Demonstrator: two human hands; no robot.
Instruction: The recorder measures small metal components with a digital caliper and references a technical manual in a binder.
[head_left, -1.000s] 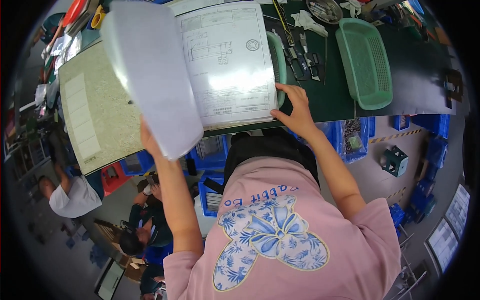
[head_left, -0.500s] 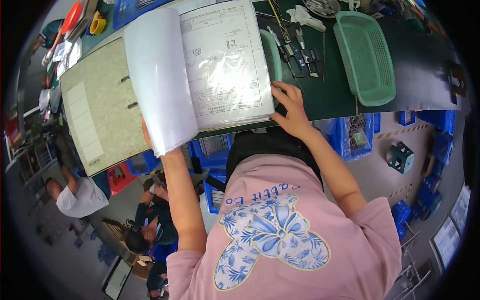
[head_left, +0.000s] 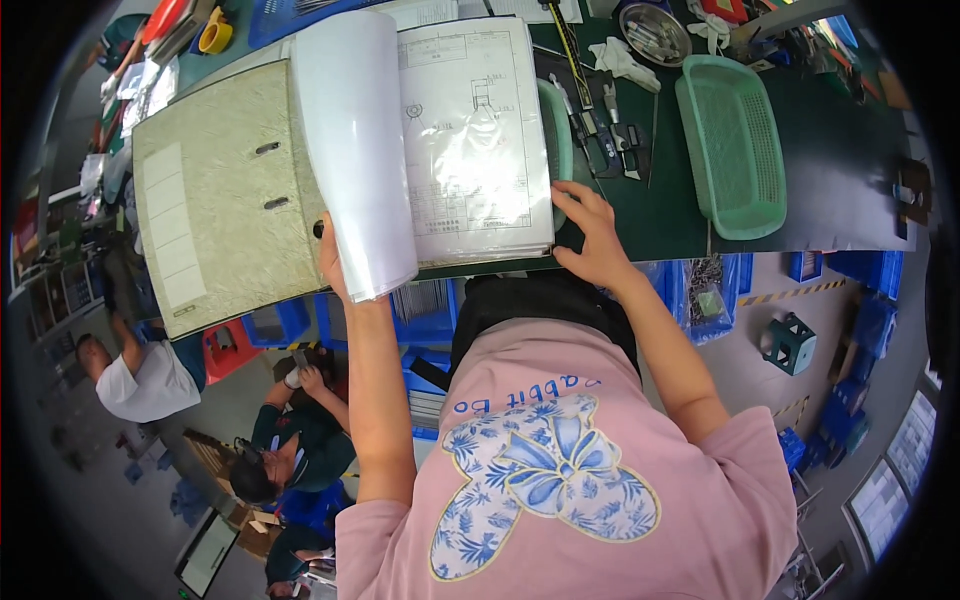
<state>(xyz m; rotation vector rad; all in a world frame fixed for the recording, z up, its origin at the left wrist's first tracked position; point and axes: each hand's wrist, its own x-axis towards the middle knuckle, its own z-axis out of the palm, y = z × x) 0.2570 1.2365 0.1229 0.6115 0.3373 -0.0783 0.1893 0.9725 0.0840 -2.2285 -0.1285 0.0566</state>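
A ring binder lies spread on the bench, its mottled grey-green cover [head_left: 225, 190] on the left. Plastic-sleeved technical drawings [head_left: 475, 150] lie flat on its right side. My left hand [head_left: 335, 262] is at the lower end of a curled bunch of turned plastic sleeves [head_left: 360, 150], closed on them; part of its fingers is hidden behind them. At the lower right corner of the stack, my right hand [head_left: 597, 240] rests with thumb and fingers apart, touching the edge. A green basket [head_left: 561, 150] shows partly from under the binder's right side.
Calipers [head_left: 628, 135] and a micrometer-like tool lie right of the binder, near a white glove [head_left: 625, 64]. Beyond stand an empty-looking green basket [head_left: 700, 150] and a round metal dish [head_left: 655, 35]. Yellow tape [head_left: 215, 36] sits far left. A co-worker [head_left: 290, 450] sits at left.
The binder and bench sit slightly lower and farther right in view. The turned sleeves have shifted right with my left hand. My right hand remains at the stack's corner.
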